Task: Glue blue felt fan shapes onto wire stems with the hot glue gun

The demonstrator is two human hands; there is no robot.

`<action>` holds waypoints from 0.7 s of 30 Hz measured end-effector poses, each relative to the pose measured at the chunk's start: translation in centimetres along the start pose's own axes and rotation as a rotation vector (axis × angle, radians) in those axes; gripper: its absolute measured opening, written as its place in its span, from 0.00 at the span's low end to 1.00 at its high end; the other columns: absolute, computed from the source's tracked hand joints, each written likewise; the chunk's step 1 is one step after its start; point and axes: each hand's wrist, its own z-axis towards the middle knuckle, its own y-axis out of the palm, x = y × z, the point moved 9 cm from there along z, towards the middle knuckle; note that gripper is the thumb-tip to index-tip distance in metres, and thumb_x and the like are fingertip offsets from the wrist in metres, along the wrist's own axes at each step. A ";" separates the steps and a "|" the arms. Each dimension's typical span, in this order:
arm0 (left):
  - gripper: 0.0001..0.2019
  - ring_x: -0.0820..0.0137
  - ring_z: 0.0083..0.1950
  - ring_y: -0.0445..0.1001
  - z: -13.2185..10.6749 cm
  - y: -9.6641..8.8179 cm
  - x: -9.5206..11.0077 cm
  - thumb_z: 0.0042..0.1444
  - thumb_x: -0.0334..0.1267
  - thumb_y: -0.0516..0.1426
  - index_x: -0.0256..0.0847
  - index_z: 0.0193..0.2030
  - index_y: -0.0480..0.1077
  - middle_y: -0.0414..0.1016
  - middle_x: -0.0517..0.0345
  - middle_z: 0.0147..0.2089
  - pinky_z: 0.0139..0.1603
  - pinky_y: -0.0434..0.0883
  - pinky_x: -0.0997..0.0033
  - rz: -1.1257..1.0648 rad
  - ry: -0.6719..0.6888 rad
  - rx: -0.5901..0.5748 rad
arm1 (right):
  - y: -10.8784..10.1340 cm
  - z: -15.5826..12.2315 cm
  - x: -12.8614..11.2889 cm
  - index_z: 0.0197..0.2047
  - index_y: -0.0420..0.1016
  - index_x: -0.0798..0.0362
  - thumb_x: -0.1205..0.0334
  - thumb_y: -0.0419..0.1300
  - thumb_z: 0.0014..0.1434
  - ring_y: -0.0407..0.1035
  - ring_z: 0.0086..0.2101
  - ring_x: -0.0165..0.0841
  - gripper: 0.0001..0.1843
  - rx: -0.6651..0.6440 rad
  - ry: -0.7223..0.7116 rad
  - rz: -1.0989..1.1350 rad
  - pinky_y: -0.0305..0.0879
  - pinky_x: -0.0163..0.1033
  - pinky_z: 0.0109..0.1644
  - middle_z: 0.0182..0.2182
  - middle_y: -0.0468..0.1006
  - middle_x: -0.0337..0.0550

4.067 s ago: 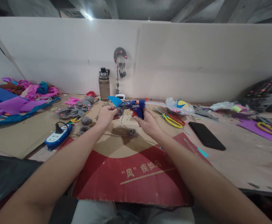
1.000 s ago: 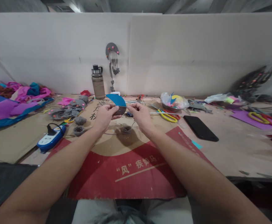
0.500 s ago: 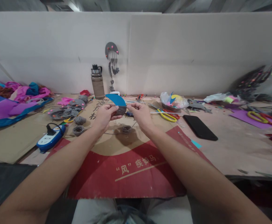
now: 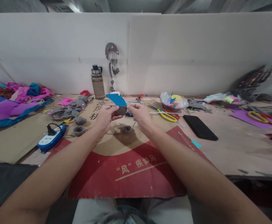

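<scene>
A blue crescent-shaped felt piece (image 4: 117, 100) and a grey felt piece (image 4: 121, 110) below it are held together above the cardboard. My left hand (image 4: 105, 116) is closed on their left side, thumb in front. At their right edge, the fingertips of my right hand (image 4: 140, 115) are pinched together. A strand of grey yarn rises from a small yarn coil (image 4: 126, 129) into my right hand. What lies between the right fingertips is too small to make out clearly.
Red-and-brown cardboard (image 4: 136, 183) lies under my arms. A phone (image 4: 200, 127), yellow-handled scissors (image 4: 167, 115) and a bowl (image 4: 174, 104) are to the right. On the left are a blue-and-white power strip (image 4: 51, 139), grey yarn balls (image 4: 80, 120) and coloured felt scraps (image 4: 12, 107). A bottle (image 4: 98, 83) stands behind.
Both hands stay almost in place. The blue and grey pieces have shifted only very slightly.
</scene>
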 end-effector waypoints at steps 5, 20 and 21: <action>0.06 0.71 0.32 0.75 0.2 0.1 -0.2 0.44 0.33 0.60 0.34 0.30 0.69 0.75 0.54 0.33 0.31 0.75 0.72 -0.049 -0.049 -0.034 | 0.7 -0.2 0.5 0.24 0.67 0.54 0.57 0.62 0.43 0.46 0.17 0.20 0.10 -0.060 0.079 0.119 0.40 0.32 0.20 0.17 0.58 0.29; 0.05 0.73 0.28 0.74 0.2 0.7 -1.8 0.47 0.30 0.59 0.33 0.33 0.71 0.76 0.51 0.31 0.30 0.74 0.73 -0.098 -0.248 -0.115 | 2.1 -0.8 1.3 0.24 0.59 0.52 0.60 0.64 0.41 0.39 0.17 0.19 0.15 -0.226 0.215 0.355 0.34 0.30 0.19 0.16 0.50 0.26; 0.04 0.74 0.28 0.73 0.3 0.5 -1.8 0.47 0.30 0.59 0.33 0.32 0.71 0.76 0.52 0.31 0.30 0.74 0.74 -0.101 -0.252 -0.100 | 2.1 -0.9 1.2 0.24 0.59 0.52 0.60 0.64 0.41 0.39 0.17 0.19 0.15 -0.226 0.216 0.355 0.34 0.30 0.19 0.16 0.50 0.26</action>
